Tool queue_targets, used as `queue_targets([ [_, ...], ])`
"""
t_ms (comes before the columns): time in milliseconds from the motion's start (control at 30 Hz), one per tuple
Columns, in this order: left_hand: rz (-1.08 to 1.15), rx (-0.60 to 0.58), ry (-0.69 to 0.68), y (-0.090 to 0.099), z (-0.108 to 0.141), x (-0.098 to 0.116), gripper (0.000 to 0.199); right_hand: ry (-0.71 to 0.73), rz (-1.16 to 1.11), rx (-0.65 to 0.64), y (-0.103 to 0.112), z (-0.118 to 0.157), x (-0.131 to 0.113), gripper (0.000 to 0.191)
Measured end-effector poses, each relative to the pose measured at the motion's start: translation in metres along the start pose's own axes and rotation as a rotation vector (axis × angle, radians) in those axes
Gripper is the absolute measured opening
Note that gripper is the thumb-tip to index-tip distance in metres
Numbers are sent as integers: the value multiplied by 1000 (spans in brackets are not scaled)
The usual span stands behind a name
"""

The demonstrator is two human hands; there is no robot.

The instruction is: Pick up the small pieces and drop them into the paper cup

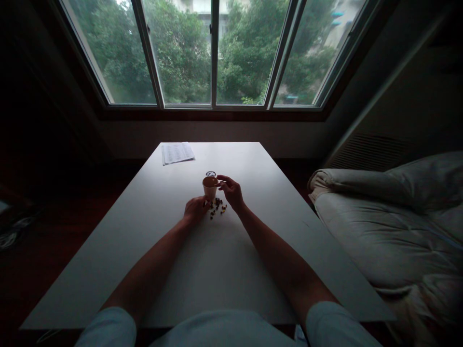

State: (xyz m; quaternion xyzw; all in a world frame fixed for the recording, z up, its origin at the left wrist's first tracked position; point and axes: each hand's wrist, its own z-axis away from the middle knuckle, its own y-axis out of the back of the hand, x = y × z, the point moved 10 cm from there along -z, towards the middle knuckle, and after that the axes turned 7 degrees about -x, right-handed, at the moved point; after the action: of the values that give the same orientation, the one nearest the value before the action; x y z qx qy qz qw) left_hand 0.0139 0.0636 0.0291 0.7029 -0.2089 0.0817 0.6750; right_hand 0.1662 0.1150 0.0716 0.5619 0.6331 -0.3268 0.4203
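Note:
A pale cup [210, 191] with a brownish inside stands upright on the white table [231, 270]. Several small dark and yellowish pieces [217, 206] lie scattered in front of it. My left hand [196, 209] rests low at the cup's left side, its fingertips by the cup's base and the nearest pieces; what they hold, if anything, is too small to tell. At the cup's right rim is my right hand [231, 191], thumb and index finger bent toward the opening. Whether something sits between those fingers cannot be made out. Just behind the cup lies a small round dark-edged item [210, 173].
Printed papers [178, 153] lie at the table's far left corner. Beyond the table is a wide window [213, 112] with trees outside. A padded light-coloured seat [390, 236] stands along the right side.

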Motion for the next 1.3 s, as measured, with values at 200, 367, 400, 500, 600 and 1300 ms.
queue_targets([
  [200,24,21,-19,1,1,-1,27,2,60,95,24,-2,0,29],
  [367,102,65,-24,2,-1,-5,27,-34,179,149,31,8,8,29],
  [400,128,77,-30,3,-2,-6,28,-32,209,153,31,11,9,29],
  [500,214,109,-40,4,-4,-7,31,-22,331,125,23,22,10,29],
  [600,304,143,-40,4,-6,-10,33,27,456,11,3,31,7,28],
  [1300,656,239,-104,-1,-10,-20,31,257,570,-153,-26,38,-3,13],
])
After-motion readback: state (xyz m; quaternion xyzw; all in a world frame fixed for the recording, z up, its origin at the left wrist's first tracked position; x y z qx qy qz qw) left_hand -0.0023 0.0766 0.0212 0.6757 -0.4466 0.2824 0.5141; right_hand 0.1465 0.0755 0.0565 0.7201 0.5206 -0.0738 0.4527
